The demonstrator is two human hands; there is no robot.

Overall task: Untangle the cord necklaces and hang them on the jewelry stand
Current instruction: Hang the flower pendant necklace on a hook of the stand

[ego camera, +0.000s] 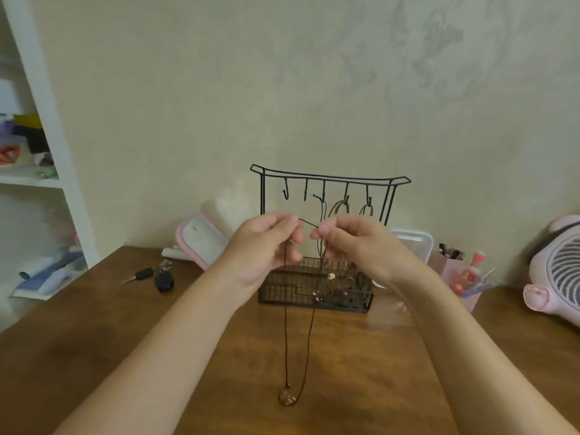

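Left hand (266,243) and right hand (354,243) each pinch the cord (309,225), stretched between them just near of the stand (329,178), likely so the pendant (287,398) hangs untangled for hooking.

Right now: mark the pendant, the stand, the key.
pendant (287,398), head view, middle of the bead.
stand (329,176), head view, top bar.
key (143,273), head view, black fob.

Stand (326,180): thin black wire, matt. Table (125,324): brown wood, smooth, slight sheen. Fan (555,274): pink glossy plastic.
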